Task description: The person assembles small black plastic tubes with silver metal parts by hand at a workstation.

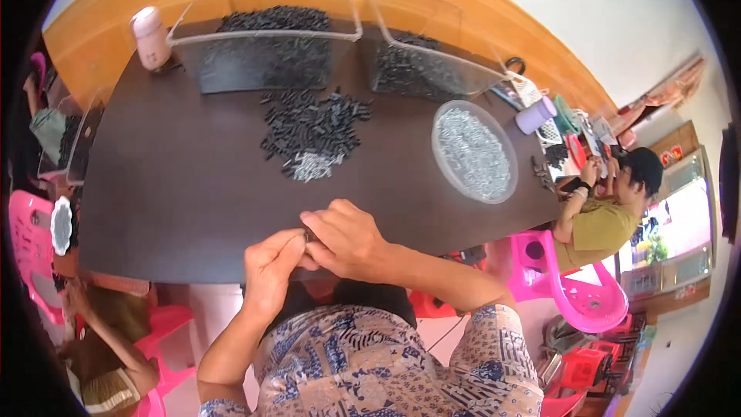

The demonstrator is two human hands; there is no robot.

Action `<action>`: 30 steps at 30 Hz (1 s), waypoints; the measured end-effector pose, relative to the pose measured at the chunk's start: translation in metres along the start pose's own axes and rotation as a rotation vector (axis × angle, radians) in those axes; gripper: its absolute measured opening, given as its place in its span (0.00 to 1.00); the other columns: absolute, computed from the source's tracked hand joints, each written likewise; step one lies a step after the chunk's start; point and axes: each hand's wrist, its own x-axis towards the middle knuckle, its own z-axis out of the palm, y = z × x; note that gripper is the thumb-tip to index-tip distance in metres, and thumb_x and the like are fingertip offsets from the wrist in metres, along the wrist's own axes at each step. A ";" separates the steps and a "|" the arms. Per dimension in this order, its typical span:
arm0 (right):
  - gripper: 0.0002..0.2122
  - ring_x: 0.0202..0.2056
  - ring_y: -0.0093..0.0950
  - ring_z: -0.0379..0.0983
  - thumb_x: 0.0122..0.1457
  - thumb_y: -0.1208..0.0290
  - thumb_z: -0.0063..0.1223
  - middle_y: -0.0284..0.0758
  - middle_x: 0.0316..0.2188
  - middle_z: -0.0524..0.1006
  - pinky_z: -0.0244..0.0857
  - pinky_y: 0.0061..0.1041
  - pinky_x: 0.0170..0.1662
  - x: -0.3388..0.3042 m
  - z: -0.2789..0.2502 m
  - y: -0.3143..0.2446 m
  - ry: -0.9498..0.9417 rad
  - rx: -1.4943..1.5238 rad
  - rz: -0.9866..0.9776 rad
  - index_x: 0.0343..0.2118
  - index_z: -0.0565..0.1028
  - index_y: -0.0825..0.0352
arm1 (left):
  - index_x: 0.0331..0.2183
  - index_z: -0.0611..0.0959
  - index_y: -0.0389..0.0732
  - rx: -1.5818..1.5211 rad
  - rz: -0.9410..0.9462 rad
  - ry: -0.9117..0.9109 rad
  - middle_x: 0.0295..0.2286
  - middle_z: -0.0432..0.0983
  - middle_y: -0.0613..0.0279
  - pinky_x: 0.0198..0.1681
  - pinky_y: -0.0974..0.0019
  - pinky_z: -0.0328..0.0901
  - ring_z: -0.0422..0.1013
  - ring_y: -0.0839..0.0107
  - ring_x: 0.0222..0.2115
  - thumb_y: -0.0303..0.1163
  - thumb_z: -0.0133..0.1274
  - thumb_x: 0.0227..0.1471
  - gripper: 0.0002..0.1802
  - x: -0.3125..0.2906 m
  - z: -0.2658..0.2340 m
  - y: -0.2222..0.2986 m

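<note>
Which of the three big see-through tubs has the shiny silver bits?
The round tub: it holds silvery pieces. The left box and right box, both rectangular and farther back, hold black pieces.

The person wears a pale short-sleeved top (370, 367) printed with blue blotches, tiny flowers and dark stripes, the right sleeve (494, 351) matching, and black clothing (378, 297) over the lap, leaving both forearms (432, 272) bare.

On my far left I see a pink bottle (153, 45) on the dark table (154, 193), and on my right a purple tumbler (536, 115). To my right sits a person in an olive shirt (610, 230), near a pink plastic chair (596, 310). Another pink seat (32, 251) stands at my left, and red stools (583, 367) are near right.
</note>
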 end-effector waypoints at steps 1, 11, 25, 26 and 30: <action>0.19 0.24 0.35 0.67 0.42 0.77 0.59 0.37 0.26 0.72 0.64 0.31 0.29 0.004 -0.010 0.005 -0.035 -0.061 0.026 0.41 0.71 0.72 | 0.38 0.80 0.30 0.082 0.059 -0.002 0.27 0.77 0.59 0.31 0.74 0.66 0.72 0.75 0.24 0.31 0.48 0.57 0.13 0.001 -0.002 -0.002; 0.13 0.29 0.44 0.74 0.45 0.78 0.48 0.50 0.25 0.76 0.67 0.40 0.33 0.092 -0.144 0.178 0.224 -0.665 0.192 0.36 0.75 0.70 | 0.37 0.80 0.31 0.213 0.116 0.188 0.25 0.76 0.62 0.27 0.76 0.66 0.70 0.79 0.21 0.24 0.52 0.51 0.10 0.033 -0.025 0.000; 0.07 0.30 0.38 0.70 0.48 0.78 0.56 0.40 0.27 0.75 0.65 0.34 0.35 0.075 -0.103 0.160 0.153 -0.603 0.051 0.32 0.76 0.68 | 0.35 0.80 0.37 0.957 0.428 0.191 0.24 0.75 0.56 0.29 0.66 0.66 0.73 0.65 0.24 0.22 0.56 0.43 0.12 0.076 -0.026 0.010; 0.06 0.30 0.38 0.70 0.47 0.79 0.55 0.39 0.27 0.75 0.64 0.33 0.34 0.072 -0.088 0.144 0.115 -0.516 0.006 0.31 0.76 0.69 | 0.33 0.80 0.37 1.018 0.431 0.196 0.24 0.75 0.55 0.29 0.64 0.66 0.73 0.62 0.25 0.22 0.55 0.43 0.11 0.079 -0.026 0.008; 0.07 0.26 0.36 0.66 0.44 0.81 0.54 0.36 0.22 0.70 0.61 0.32 0.31 0.051 -0.050 0.116 0.061 -0.349 -0.014 0.28 0.74 0.67 | 0.31 0.79 0.37 1.023 0.467 0.231 0.25 0.75 0.53 0.30 0.60 0.66 0.73 0.56 0.27 0.23 0.54 0.43 0.07 0.092 -0.021 0.005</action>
